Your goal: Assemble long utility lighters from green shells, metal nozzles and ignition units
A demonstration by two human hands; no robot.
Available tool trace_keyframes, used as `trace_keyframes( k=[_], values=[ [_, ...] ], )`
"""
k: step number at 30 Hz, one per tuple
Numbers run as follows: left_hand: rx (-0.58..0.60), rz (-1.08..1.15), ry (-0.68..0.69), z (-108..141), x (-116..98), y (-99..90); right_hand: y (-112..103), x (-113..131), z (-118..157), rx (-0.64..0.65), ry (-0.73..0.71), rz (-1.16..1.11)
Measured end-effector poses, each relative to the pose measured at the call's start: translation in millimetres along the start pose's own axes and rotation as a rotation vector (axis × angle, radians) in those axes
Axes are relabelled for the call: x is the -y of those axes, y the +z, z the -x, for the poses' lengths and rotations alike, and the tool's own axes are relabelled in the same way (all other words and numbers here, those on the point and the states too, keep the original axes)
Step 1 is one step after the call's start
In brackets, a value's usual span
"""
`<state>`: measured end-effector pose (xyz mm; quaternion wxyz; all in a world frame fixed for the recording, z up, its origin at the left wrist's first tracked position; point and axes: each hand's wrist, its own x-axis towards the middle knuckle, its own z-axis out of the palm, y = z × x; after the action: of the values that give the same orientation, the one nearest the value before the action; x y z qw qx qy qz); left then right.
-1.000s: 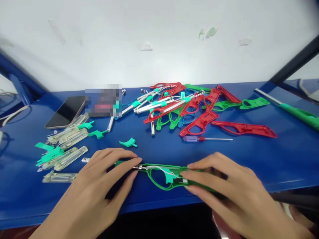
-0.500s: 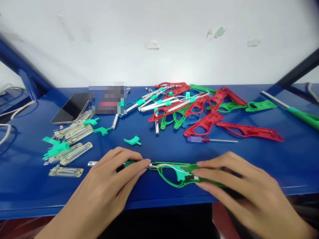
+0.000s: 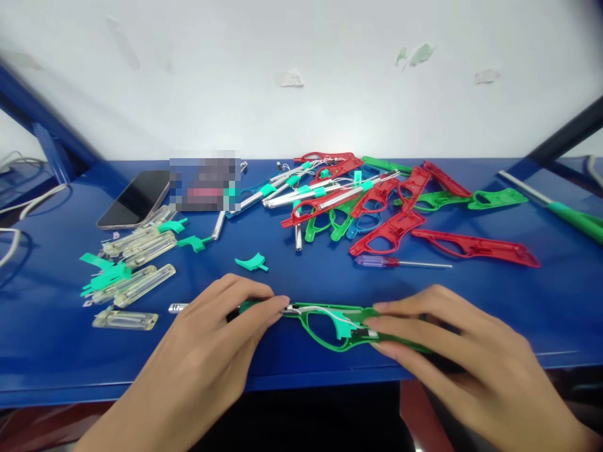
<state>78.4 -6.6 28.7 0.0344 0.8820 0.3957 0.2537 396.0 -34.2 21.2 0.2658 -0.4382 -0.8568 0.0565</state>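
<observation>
A green lighter casing half (image 3: pixel 315 339) lies open side up near the table's front edge, with a turquoise trigger (image 3: pixel 344 325) and a thin white wire (image 3: pixel 320 309) inside it. My left hand (image 3: pixel 221 339) is closed round the casing's front end, where a metal lighter tube (image 3: pixel 177 308) sticks out to the left; its fingers cover the joint. On the casing's handle part my right hand (image 3: pixel 452 339) is closed, thumb and fingers gripping both edges. The handle's far end is hidden under that palm.
Several clear fuel tanks (image 3: pixel 144 285) and loose turquoise triggers (image 3: pixel 252 262) lie to the left, near a phone (image 3: pixel 134 199). Further back are metal tubes (image 3: pixel 257 200) with wires and red casing halves (image 3: pixel 475 247). A purple-handled screwdriver (image 3: pixel 377 261) and a green lighter (image 3: pixel 572 221) lie to the right.
Both hands stay on the green casing half with nearly the same grip. The whole view has shifted slightly; otherwise the parts lie as before.
</observation>
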Motion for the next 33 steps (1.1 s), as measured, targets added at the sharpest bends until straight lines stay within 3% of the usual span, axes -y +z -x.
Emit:
trace_keyframes(
  k=[17,24,33],
  values=[
    [0.055,0.037,0.093,-1.2,2.5,7.4,-0.9,-1.6,0.2,0.0,0.007,0.01],
    [0.066,0.062,0.084,-3.3,-4.0,2.4,-0.1,-0.9,-0.8,0.002,-0.001,0.01],
    [0.009,0.05,0.085,-8.9,-11.8,3.4,-2.2,-0.7,-0.4,0.066,-0.03,0.06]
  ],
)
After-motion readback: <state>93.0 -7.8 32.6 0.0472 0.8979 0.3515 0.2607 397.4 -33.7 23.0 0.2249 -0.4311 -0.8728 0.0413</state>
